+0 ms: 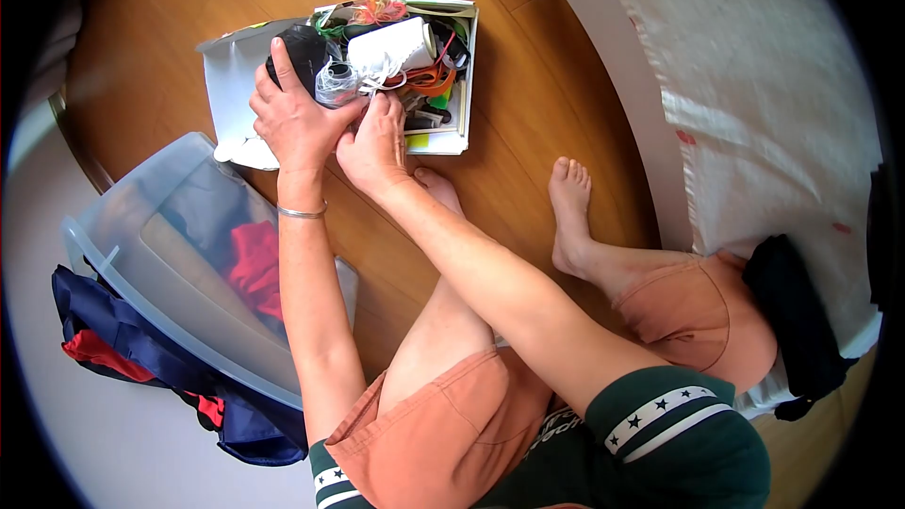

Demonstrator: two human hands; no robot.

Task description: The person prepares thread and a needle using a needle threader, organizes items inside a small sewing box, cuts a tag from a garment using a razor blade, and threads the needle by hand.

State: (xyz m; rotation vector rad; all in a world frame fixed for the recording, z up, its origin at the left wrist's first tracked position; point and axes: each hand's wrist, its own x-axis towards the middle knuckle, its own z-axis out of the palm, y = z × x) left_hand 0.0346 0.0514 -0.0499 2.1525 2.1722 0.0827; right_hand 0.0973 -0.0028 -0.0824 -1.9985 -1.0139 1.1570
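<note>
A white box on the floor holds a jumble of sewing and craft odds and ends. My left hand spreads its thumb and index finger over the box's left side, against a black plastic bundle. Just right of that bundle is a coil of clear line. My right hand reaches over the box's front edge with fingers bent together; what is in them is hidden. Near its fingertips lie white cord, a white spool and an orange strap. Coloured threads sit at the back.
A translucent plastic bin with red cloth showing stands at left. Beside it is a navy and red bag. My bare foot rests on the wooden floor. Pale fabric hangs at right, near dark cloth.
</note>
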